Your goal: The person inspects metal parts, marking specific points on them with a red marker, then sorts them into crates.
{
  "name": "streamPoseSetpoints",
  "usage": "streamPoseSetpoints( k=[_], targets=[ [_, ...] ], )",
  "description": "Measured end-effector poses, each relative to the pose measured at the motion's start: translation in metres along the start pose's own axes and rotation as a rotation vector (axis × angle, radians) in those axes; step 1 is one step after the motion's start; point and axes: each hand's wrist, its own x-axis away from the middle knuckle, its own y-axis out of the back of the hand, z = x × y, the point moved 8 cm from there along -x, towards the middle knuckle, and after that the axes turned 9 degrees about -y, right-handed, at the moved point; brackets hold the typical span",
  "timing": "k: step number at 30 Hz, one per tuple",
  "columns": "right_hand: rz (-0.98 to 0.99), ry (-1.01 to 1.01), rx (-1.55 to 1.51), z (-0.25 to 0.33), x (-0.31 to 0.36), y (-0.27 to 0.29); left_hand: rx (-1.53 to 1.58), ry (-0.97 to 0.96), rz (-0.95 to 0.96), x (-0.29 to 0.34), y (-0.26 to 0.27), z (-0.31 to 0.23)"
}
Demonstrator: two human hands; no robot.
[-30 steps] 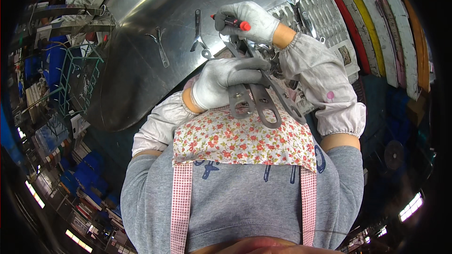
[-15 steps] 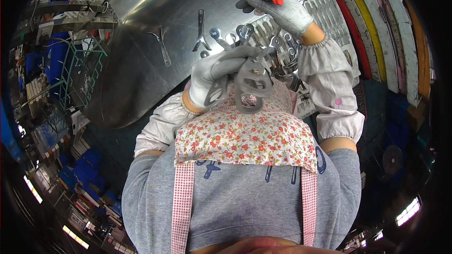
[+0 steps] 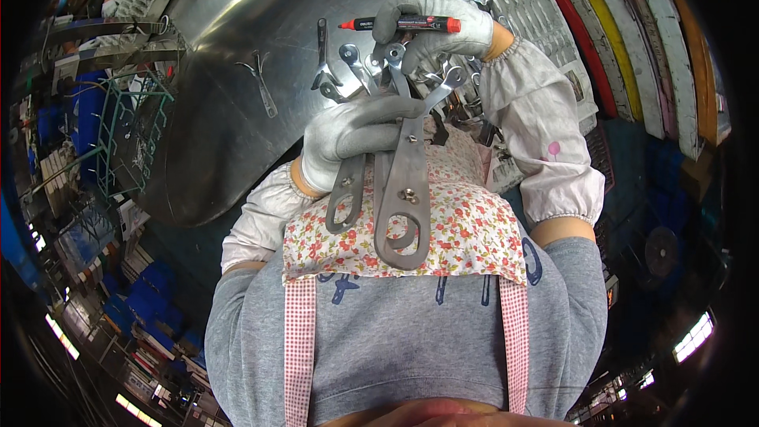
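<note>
Gloved in white and grey, my left hand (image 3: pixel 336 138) is closed round several flat steel tools (image 3: pixel 407 182). Their looped, riveted handles point down over my apron, and their ring-shaped heads (image 3: pixel 348 53) fan out above the fingers. My right hand (image 3: pixel 455 32), gloved alike, grips a red and black marker pen (image 3: pixel 411 24) lying level, its red tip to the left. Its lower fingers are close by the tool heads; whether they touch is unclear. Behind the hands, more metal pieces (image 3: pixel 443 79) are partly hidden.
On the metal table (image 3: pixel 213 119) lie a forked steel tool (image 3: pixel 261 87) and another (image 3: pixel 322 51). Grey moulded trays (image 3: pixel 545 28) stand to the right, beside a row of coloured boards (image 3: pixel 613 32). A green wire rack (image 3: pixel 130 130) is at the left.
My right hand has come left and the marker has turned level, tip leftward. In my left hand the tools have swung so their handles hang lower over the apron.
</note>
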Motion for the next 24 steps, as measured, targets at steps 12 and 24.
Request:
streamPoseSetpoints(
  k=[12,24],
  targets=[
    [-0.791,0.009,0.273,0.033,0.061,0.016,-0.299,0.011,0.012,0.007,0.011,-0.005],
    [-0.952,0.128,0.485,0.059,0.067,-0.015,-0.327,-0.001,0.073,0.004,0.005,-0.009]
  ],
)
